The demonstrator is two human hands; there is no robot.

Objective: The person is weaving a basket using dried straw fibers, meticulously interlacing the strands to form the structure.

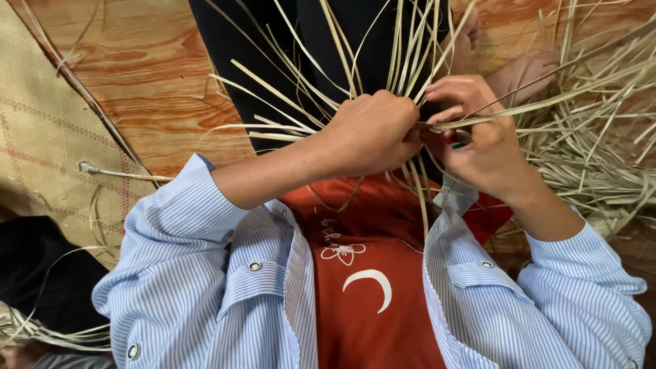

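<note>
**Two hands closed on a bundle of straw strips**

Wood-grain floor (150, 75) fills the background, with a woven mat (41, 150) at the left and a loose heap of straw (594, 150) at the right. Both forearms rise from rolled striped sleeves and meet in front of the chest. Left hand (372, 133) is curled into a fist — knuckles up — clamped on the straw strips (403, 48), which fan upward over dark cloth (273, 41). Right hand (478, 137) sits just beside it, wrist bent, fingers pinching one long strip (547, 102) that runs off toward the heap.
</note>
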